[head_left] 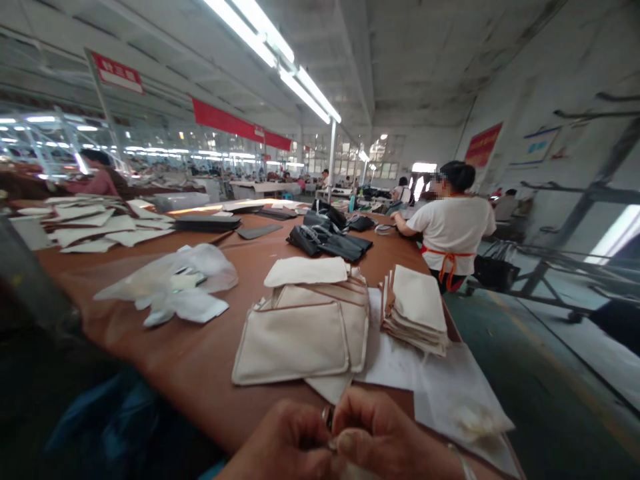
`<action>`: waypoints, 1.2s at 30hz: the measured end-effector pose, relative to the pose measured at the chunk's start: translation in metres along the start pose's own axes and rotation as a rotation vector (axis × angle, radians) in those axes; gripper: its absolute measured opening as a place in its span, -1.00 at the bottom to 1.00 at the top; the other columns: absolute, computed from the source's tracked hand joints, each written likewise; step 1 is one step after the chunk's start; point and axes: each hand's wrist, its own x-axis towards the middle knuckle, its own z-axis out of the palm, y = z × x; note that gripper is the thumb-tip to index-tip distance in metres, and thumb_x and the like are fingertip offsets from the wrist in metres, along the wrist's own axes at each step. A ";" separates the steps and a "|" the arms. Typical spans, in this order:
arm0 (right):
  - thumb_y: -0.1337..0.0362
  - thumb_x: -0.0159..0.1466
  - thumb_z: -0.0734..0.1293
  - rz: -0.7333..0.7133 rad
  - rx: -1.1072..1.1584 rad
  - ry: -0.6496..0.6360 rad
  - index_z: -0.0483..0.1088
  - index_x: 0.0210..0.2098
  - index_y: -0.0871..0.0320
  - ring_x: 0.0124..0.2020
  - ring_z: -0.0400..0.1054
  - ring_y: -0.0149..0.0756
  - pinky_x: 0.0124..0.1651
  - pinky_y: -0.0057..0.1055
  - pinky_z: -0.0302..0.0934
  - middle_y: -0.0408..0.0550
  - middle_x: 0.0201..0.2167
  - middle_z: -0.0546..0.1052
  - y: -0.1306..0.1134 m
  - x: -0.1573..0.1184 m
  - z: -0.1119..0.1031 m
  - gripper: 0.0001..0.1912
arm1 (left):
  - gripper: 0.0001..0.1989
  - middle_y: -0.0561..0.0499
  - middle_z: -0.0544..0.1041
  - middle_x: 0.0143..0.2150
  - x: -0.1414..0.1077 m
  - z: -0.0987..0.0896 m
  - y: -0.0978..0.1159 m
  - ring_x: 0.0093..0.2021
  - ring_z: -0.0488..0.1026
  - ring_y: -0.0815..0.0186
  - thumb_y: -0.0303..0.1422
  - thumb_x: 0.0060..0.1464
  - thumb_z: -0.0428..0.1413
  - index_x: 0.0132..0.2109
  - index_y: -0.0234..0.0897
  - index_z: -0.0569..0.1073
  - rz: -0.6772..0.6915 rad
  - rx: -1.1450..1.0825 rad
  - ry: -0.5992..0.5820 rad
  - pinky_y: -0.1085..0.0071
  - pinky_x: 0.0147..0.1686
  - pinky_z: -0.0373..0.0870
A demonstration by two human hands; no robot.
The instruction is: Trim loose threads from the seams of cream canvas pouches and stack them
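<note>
Head: metal ring (328,418), seemingly between hands (280,440) (380,430).

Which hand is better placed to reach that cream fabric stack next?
The right hand, probably: it sits nearer the cream fabric stack, though it and the left hand pinch a small metal piece.

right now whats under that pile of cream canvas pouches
The cream canvas pouches rest partly on a white paper sheet on the brown table top. A pale flap sticks out below. Whatever lies directly beneath the pile cannot be seen.
</note>
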 end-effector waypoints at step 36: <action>0.13 0.42 0.16 -0.060 -0.237 0.065 0.30 -0.31 0.14 -0.41 0.23 -0.38 -0.34 -0.46 0.13 -0.16 -0.42 0.36 -0.025 -0.017 -0.002 -0.74 | -0.71 0.06 0.33 -0.40 -0.008 -0.020 0.008 -0.38 0.25 0.37 -0.31 0.29 -0.03 -0.40 -0.30 0.36 0.273 0.522 -0.109 0.47 -0.35 0.17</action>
